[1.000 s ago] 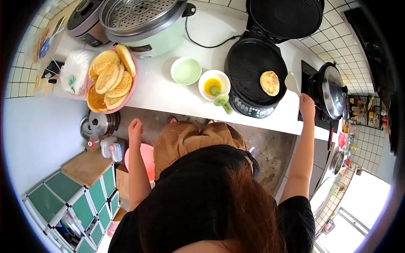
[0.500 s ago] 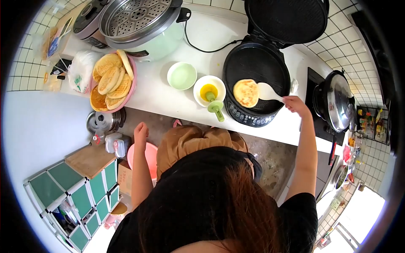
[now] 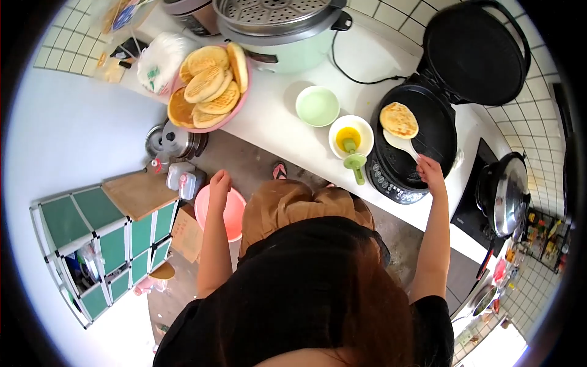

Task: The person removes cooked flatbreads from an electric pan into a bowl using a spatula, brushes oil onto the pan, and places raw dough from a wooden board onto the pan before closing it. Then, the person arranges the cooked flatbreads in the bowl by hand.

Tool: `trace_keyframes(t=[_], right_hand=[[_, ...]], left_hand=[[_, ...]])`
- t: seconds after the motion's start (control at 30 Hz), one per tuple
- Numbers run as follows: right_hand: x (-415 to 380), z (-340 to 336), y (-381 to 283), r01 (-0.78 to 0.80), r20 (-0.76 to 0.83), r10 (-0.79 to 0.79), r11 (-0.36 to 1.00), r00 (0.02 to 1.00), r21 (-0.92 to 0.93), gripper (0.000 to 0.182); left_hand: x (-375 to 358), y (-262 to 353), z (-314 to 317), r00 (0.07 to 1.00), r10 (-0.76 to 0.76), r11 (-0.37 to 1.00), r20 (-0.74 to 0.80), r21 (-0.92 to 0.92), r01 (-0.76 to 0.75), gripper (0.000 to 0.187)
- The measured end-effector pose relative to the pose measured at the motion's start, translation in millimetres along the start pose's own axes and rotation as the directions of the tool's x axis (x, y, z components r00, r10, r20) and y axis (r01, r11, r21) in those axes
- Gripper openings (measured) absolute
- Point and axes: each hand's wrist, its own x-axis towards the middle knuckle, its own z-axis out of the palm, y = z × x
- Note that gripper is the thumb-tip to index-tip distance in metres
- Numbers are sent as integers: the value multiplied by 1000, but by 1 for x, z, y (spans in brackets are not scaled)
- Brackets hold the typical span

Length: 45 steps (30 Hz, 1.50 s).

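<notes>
My right hand (image 3: 431,171) grips the handle of a white spatula (image 3: 400,144) over the open black electric griddle (image 3: 428,137). A round browned flatbread (image 3: 399,120) lies at the spatula's blade, near the griddle's left rim. My left hand (image 3: 221,180) hangs in front of the counter with its fingers curled; whether anything is inside is hidden. Left of the griddle, a white bowl (image 3: 334,136) holds yellow liquid and a green-handled brush (image 3: 355,165). Beside it sits a pale green bowl (image 3: 317,106). Several flatbreads (image 3: 205,84) are piled in a pink basin (image 3: 243,101) farther left.
A large steamer pot (image 3: 290,52) stands at the back of the counter (image 3: 269,116). A lidded wok (image 3: 510,194) is on the stove at right. Below the counter are a pink tub (image 3: 235,214), plastic jugs (image 3: 187,185) and a green cabinet (image 3: 113,257).
The view has turned, so the counter sits tilted. The spatula and flatbread have moved toward the griddle's upper left, and the spatula now points up and left. My left hand remains curled.
</notes>
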Motion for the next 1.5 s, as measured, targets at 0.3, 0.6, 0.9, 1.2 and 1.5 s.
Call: trace_keyframes(t=[0.3,0.6,0.9,1.2,1.5], right_hand=[[4,34,-2,10,-126,47,907,991,420,11],[14,52,4,152,-230,-21,807,973,570,8],[-82,118,-81,116,-118,-80,936,990,331,24],[-77,318,-154,-48,344,-37,971,938,234,23],[-7,484,-209,-11,501,-87,982,861,189,14]], left_hand=[[4,-10,-35,999,-27,996,-26,-84,25,20],[5,-20,-74,990,-33,993,-136,-119,16,17],[17,-37,-106,985,-58,975,-163,-221,21,17],[36,-43,-135,981,-78,961,-180,-275,26,16],[23,-58,-180,949,-134,946,-285,-322,37,15]])
